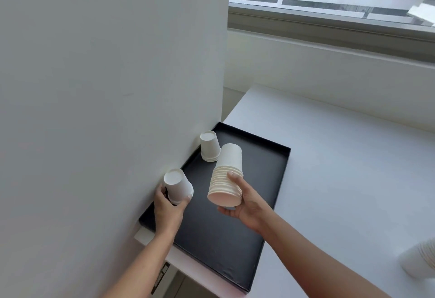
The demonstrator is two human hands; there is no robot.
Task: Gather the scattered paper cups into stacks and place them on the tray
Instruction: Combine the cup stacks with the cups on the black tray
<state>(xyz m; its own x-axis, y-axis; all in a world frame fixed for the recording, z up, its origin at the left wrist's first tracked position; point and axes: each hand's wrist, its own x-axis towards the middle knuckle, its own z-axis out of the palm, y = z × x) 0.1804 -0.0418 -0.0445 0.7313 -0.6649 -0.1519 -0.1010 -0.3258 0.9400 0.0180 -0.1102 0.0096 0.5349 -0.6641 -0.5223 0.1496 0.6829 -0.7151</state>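
A black tray (266, 180) lies on the white table against the wall. My right hand (244, 201) grips a tall stack of upturned white paper cups (229, 165), tilted above the tray's middle with its open end toward me. My left hand (166, 208) holds a short stack of upturned cups (177, 183) at the tray's left edge by the wall; whether it touches the tray I cannot tell. Another short upturned stack (209, 145) stands at the tray's far left corner.
A white wall (106, 85) rises right beside the tray's left side. The white table (341, 168) stretches to the right under a window. One more stack of cups (421, 260) lies at the right edge of the view.
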